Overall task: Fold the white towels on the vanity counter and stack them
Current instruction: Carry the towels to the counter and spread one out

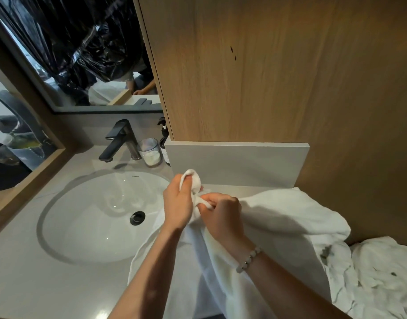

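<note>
Forearms enter from the bottom edge, beaded bracelet on the right wrist. Left grip closed: thumb and fingers pinch a corner of the white towel, which bunches up above the knuckles. Right grip closed too, fingers curled round the same edge just beside the left; the two nearly touch. Rest of that towel drapes over the surface right of the sink, one flap overlapping the basin rim. Second towel lies crumpled at far right, unfolded, touching the first. No stack visible, so the task looks early. Step in hand is probably finding corners. To do it well, the right grip should slide along the hem to the next corner, keep the edge taut, lift the cloth clear of the basin, then lay it flat before folding. Faucet and glass stand behind the sink, out of the way.
</note>
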`<state>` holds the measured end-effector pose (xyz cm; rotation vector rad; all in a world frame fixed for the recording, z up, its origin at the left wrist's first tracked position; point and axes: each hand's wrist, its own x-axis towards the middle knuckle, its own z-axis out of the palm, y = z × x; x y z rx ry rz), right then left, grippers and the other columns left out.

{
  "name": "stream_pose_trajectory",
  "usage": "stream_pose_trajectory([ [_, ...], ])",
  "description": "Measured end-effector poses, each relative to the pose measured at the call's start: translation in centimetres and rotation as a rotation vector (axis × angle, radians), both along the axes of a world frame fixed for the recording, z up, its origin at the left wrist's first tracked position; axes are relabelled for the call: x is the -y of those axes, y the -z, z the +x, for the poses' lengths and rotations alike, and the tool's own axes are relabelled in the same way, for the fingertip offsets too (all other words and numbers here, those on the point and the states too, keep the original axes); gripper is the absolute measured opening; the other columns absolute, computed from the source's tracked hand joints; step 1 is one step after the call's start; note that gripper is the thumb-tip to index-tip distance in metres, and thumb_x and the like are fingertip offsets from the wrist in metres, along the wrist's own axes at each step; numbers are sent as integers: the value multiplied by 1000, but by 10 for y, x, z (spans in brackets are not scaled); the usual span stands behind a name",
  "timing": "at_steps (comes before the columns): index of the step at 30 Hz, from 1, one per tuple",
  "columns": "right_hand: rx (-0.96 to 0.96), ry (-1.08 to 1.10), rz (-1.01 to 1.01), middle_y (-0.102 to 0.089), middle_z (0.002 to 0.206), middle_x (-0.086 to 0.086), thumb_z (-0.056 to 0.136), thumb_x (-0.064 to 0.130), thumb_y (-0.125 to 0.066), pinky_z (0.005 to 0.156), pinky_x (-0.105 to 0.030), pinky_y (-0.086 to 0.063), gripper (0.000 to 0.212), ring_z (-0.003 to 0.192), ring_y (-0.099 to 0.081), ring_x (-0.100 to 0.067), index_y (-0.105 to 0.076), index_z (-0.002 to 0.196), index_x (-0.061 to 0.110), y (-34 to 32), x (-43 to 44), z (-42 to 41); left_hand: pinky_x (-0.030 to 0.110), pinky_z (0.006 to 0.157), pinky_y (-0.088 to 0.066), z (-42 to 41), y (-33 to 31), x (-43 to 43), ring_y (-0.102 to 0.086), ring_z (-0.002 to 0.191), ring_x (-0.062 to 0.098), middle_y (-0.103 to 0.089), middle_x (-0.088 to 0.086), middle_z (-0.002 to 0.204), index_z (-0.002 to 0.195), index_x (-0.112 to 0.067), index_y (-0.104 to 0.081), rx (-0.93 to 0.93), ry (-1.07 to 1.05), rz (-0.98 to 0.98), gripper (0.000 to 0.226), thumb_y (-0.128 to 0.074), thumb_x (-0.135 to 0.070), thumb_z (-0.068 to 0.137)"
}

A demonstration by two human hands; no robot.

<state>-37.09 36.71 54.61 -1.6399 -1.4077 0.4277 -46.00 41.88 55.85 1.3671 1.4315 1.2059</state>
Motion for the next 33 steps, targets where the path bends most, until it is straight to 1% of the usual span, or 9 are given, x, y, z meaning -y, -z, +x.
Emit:
stream_pose_trajectory([
  [7,-38,-85,-74,-73,83,1,82,15,-63,73,-22,-47,13,78,-65,-15,-73,88,17,2,2,-1,12,61,-38,2,2,2,-50,62,6,-52,-7,62,71,-18,-50,-59,-102,91,26,-43,-19,96],
  [12,-161,-166,-20,-66,84,7,70,12,-60,76,-22,-52,19,80,-63,-9,-65,86,21,-1,-2,10,23,62,-40,-12,8,-6,-47,61,13,-49,-5,59,65,-13,-49,-73,-147,96,33,-43,-23,96],
  [14,-21,-174,-24,-64,95,7,67,18,-60,81,-21,-47,30,89,-59,-11,-65,97,19,-2,-3,26,23,63,-43,-20,7,-9,-44,59,16,-46,-1,59,58,-18,-44,-45,-168,66,39,-43,-22,97],
  [17,238,-152,-204,-61,111,4,69,27,-67,89,-27,-44,41,107,-52,-14,-63,110,22,3,-1,57,47,73,-51,-33,5,-16,-42,61,17,-44,1,60,59,-11,-46,18,-192,36,37,-45,-23,94],
  [20,299,-78,-353,-69,97,3,76,28,-65,79,-27,-46,23,96,-60,-19,-71,98,23,15,2,75,55,73,-51,-46,2,-22,-41,63,20,-42,0,60,55,-19,-45,44,-237,34,34,-45,-29,87],
  [24,142,0,-284,-67,67,-6,83,21,-63,61,-31,-41,16,65,-54,-25,-72,76,11,21,1,69,40,64,-45,-48,-5,-22,-40,65,20,-42,10,66,66,0,-41,23,-216,91,37,-42,-26,93],
  [27,51,0,-208,-65,62,0,81,18,-62,61,-30,-42,15,67,-57,-23,-71,71,10,17,-1,50,26,66,-40,-37,-11,-15,-47,68,17,-52,6,72,71,-11,-52,-55,-155,94,31,-38,-20,98],
  [30,-17,-36,-137,-74,80,5,81,22,-65,73,-26,-49,12,79,-66,-13,-76,83,19,11,-2,28,27,72,-43,-23,-11,-10,-55,74,14,-61,-3,74,75,-25,-58,-96,-49,74,30,-38,-19,98],
  [33,-79,-7,-28,-74,77,2,79,15,-65,73,-26,-48,11,77,-67,-16,-76,79,17,7,-3,12,26,78,-47,-11,-6,-6,-59,70,3,-60,-7,71,74,-27,-59,-17,26,56,27,-44,-18,95],
])
